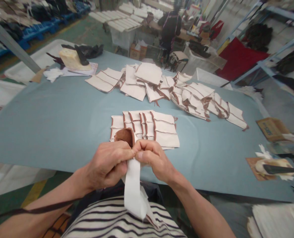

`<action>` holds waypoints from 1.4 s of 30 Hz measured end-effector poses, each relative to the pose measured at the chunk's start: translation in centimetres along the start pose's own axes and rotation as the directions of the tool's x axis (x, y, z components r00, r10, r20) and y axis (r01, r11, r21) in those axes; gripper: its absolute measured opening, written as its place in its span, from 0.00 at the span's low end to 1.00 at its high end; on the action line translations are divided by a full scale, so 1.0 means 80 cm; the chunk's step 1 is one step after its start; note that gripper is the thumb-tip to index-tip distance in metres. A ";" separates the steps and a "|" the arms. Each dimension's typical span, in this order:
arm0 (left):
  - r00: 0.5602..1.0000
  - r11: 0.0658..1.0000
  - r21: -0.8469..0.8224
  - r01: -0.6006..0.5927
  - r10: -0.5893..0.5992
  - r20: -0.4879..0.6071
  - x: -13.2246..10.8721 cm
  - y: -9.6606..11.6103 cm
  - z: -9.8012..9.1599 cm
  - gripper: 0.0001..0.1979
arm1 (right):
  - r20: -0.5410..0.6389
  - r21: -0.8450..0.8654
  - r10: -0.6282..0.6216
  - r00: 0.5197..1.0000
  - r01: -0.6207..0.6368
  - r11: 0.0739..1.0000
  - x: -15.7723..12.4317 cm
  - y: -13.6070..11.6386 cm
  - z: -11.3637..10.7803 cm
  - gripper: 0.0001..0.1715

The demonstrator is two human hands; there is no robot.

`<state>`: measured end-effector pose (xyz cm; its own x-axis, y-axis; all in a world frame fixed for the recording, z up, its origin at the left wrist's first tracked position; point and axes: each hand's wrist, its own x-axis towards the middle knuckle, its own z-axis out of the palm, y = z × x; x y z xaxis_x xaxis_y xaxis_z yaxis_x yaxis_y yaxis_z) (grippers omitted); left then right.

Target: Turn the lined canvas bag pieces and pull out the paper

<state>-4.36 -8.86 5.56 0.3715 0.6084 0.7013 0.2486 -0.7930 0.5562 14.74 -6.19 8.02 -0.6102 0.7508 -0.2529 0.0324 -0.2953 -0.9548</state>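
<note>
Close to my body, over the table's front edge, my left hand [112,162] and my right hand [153,158] meet with fingertips pinched on one fabric piece [132,185]. It is white, with a brown inner side curling up beyond my fingers, and its long white end hangs down against my striped shirt. Both hands are closed on it, thumbs nearly touching. Just beyond them lies a row of overlapping white fabric panels [165,129] with brown edges. Exactly what my fingertips press is hidden.
A loose heap of white and brown fabric pieces [149,74] spreads across the back of the blue table [62,122]. A yellowish block [73,59] sits at the back left. On the right are a cardboard box [273,129] and another pale block [273,165]. A person [170,26] stands farther off.
</note>
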 end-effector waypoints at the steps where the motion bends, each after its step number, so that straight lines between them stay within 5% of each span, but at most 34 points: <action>1: 1.000 1.000 0.012 0.029 -0.029 -0.003 0.000 0.003 -0.001 0.15 | -0.001 -0.049 -0.012 1.000 0.012 0.999 0.000 -0.004 -0.001 0.10; 5: 0.971 0.974 0.063 0.219 -0.224 0.085 0.008 0.019 -0.023 0.15 | 0.003 -0.347 -0.197 0.980 0.186 0.919 -0.008 -0.026 -0.005 0.03; 10: 0.871 0.923 0.026 0.385 -0.373 0.319 0.029 0.023 -0.061 0.10 | 0.075 -0.628 -0.456 0.887 0.397 0.669 -0.015 -0.041 -0.011 0.05; 13: 0.857 0.939 0.033 0.342 -0.326 0.399 0.035 0.014 -0.063 0.10 | 0.120 -0.679 -0.520 0.846 0.452 0.579 -0.016 -0.042 -0.012 0.07; 15: 0.901 0.970 0.093 0.223 -0.241 0.361 0.033 0.004 -0.056 0.15 | 0.126 -0.673 -0.537 0.834 0.469 0.571 -0.016 -0.039 -0.014 0.07; 19: 0.946 0.981 0.184 0.065 -0.119 0.301 0.020 -0.014 -0.044 0.24 | 0.114 -0.666 -0.531 0.840 0.461 0.586 -0.015 -0.027 -0.020 0.07; 33: 0.823 0.961 0.011 0.277 -0.243 0.514 0.046 0.003 -0.051 0.17 | 0.331 -0.661 -0.417 0.847 0.523 0.537 -0.015 -0.032 -0.044 0.08; 36: 0.845 0.978 0.040 0.202 -0.195 0.497 0.043 0.008 -0.048 0.16 | 0.376 -0.665 -0.343 0.861 0.509 0.547 -0.022 -0.041 -0.045 0.08; 42: 0.915 0.978 0.209 0.007 -0.090 0.392 0.021 0.047 -0.029 0.16 | 0.472 -0.761 -0.281 0.836 0.547 0.348 -0.056 -0.052 -0.024 0.14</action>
<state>-4.88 -10.71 9.88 0.6686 0.6159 0.4167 0.4328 -0.7780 0.4554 18.86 -7.14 12.84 -0.8926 0.4314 0.1305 0.2801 0.7578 -0.5893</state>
